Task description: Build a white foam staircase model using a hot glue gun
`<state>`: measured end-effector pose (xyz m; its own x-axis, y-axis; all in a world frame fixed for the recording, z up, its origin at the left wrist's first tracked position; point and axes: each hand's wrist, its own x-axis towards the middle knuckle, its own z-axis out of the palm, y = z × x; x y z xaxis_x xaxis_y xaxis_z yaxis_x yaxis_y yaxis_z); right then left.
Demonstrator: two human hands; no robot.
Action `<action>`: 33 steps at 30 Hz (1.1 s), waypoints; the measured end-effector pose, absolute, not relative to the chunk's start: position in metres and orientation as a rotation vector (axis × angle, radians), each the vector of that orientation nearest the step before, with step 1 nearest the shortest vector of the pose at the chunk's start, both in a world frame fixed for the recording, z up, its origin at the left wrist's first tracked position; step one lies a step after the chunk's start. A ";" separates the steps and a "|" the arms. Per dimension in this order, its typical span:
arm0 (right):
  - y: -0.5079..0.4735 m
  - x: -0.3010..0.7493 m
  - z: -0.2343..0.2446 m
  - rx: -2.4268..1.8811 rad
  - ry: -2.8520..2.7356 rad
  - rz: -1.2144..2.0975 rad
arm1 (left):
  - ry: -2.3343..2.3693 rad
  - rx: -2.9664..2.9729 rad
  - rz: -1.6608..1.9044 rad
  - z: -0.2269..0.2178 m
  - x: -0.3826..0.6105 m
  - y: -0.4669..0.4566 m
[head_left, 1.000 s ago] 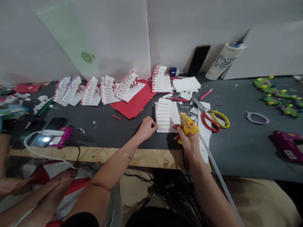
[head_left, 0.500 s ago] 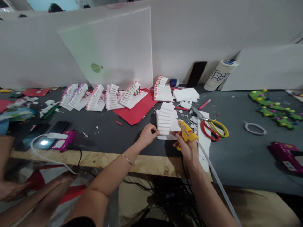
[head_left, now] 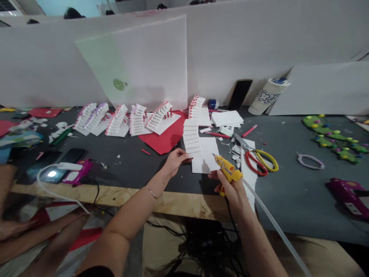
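Between the closed fingers of my left hand (head_left: 174, 161) is the lower end of a small white model staircase (head_left: 191, 136), lifted and tilted. Just right of it, a white square base (head_left: 205, 156) lies flat on the dark table. My right hand (head_left: 232, 186) grips a yellow hot glue gun (head_left: 227, 169), its nozzle pointing up and left over the base's right side. A long translucent glue stick (head_left: 271, 221) trails out of the gun's rear.
Several decorated staircases (head_left: 137, 119) stand at the back, some by red sheet (head_left: 164, 140). Right of the base lie scissors (head_left: 261, 159), white scraps and red sticks (head_left: 249, 130). A tumbler (head_left: 268, 96) and phone (head_left: 240, 94) lean behind. Another person's arms (head_left: 43, 234) are at lower left.
My left hand has lifted the staircase off the white base and moved it up and left, uncovering the base. My right hand with the glue gun has shifted slightly down.
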<state>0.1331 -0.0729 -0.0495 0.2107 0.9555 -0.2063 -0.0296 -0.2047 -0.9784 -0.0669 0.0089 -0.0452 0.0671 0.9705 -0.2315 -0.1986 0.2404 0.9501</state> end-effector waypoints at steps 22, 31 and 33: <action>-0.093 0.117 -0.055 -1.682 -1.344 1.400 | 0.923 0.687 1.155 -0.058 -0.062 0.013; -0.091 0.118 -0.039 -1.756 -1.340 1.435 | 0.916 0.681 1.151 -0.060 -0.060 0.012; -0.091 0.117 -0.037 -1.767 -1.324 1.430 | 0.915 0.686 1.150 -0.059 -0.060 0.012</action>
<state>0.1169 -0.0907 -0.0372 -0.0277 0.8987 -0.4376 0.3671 -0.3981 -0.8407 -0.0601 0.0123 -0.0594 0.1371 0.9590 -0.2480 -0.4574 0.2834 0.8429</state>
